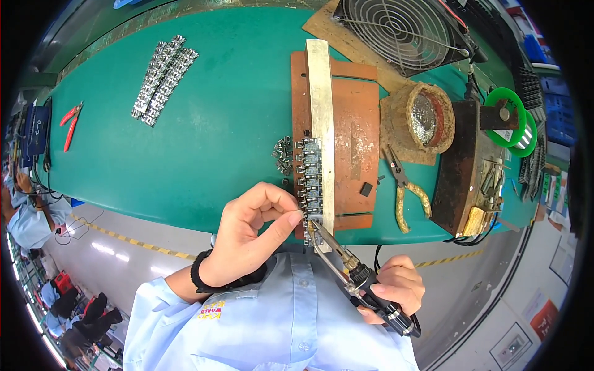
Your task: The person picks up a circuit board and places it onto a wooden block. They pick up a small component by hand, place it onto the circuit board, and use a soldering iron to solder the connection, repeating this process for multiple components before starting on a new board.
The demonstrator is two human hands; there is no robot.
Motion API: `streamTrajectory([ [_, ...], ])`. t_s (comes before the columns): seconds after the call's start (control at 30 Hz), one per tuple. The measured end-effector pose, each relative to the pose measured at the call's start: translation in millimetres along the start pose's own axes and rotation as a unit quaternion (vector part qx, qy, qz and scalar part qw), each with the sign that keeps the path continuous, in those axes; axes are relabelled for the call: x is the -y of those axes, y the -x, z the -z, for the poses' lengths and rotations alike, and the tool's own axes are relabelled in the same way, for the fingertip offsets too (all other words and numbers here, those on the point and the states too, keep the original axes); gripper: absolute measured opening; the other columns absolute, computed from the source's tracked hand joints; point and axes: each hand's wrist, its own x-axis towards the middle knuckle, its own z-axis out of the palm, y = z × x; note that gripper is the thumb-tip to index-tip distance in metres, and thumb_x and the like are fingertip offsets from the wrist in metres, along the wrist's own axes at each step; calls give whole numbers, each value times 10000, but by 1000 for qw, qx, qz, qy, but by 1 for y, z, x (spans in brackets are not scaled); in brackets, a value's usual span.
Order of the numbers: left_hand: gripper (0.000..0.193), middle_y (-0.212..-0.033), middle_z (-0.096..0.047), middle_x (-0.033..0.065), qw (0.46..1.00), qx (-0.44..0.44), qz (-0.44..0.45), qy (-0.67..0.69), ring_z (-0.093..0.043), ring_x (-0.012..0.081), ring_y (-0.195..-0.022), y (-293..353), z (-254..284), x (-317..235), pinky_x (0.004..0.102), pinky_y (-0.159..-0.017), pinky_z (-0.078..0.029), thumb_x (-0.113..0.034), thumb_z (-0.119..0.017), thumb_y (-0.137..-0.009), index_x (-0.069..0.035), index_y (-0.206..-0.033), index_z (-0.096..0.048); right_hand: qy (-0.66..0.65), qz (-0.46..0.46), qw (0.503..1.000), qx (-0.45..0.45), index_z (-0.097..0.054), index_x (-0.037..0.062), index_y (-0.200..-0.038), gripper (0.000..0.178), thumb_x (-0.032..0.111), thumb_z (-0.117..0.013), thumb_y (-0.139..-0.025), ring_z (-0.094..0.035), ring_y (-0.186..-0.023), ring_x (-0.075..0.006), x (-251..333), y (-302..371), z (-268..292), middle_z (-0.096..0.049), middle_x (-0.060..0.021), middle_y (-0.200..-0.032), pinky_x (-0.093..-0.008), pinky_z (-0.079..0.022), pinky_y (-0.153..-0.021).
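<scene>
My right hand [397, 287] is wrapped round the black handle of a soldering iron [359, 272] with a thin metal feed tube alongside it. The iron's tip meets the near end of a strip of small circuit boards [310, 176], set along a pale metal bar [320, 93]. My left hand [257, 232] is closed in a pinch, thumb and forefinger at the strip's left edge close to the tip. Whatever lies between those fingertips is too small to make out. A heap of small metal-and-black components [283, 154] lies left of the strip.
Under the bar is a brown board [356, 136]. To its right are a solder pot [426, 117], pliers [405, 188], a dark metal box [458, 167] and a green solder spool [510, 120]. A fan [396, 31] stands behind. Finished-looking board strips [164, 80] and red cutters [72, 127] lie left.
</scene>
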Motion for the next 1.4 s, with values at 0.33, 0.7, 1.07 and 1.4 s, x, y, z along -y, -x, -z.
streamTrajectory([
  [0.33, 63, -827, -555, 61, 999, -25, -21, -11, -566, 105, -745, 2, -3, 4, 228, -675, -467, 19, -526, -840, 26, -890, -487, -2, -8, 1000, 9, -562, 36, -929, 406, 187, -754, -605, -473, -428, -155, 1, -4, -2, -547, -11, -527, -294, -390, -522],
  [0.7, 67, -879, -511, 52, 1000, -24, 10, -4, -488, 77, -779, 3, -6, -1, 209, -705, -401, 27, -518, -838, 7, -882, -472, -9, -17, 1000, -13, -600, 38, -884, 374, 119, -776, -563, -502, -438, -155, 3, -7, -3, -524, -11, -514, -260, -398, -520],
  [1.07, 57, -829, -558, 65, 999, -32, -25, -5, -568, 106, -750, 2, -7, 3, 236, -675, -483, 30, -522, -837, 32, -883, -488, -45, -12, 982, -181, -484, 34, -1026, 492, 202, -764, -657, -520, -505, -171, -21, 18, -10, -549, -42, -580, -294, -408, -553],
  [1.4, 103, -860, -556, 102, 969, -144, -115, -161, -560, 128, -758, 0, 3, 2, 234, -668, -458, 50, -554, -797, 35, -880, -496, -104, -156, 942, -277, -416, 50, -1075, 608, 428, -703, -696, -490, -542, -149, -34, 17, -39, -520, -106, -699, -247, -379, -542],
])
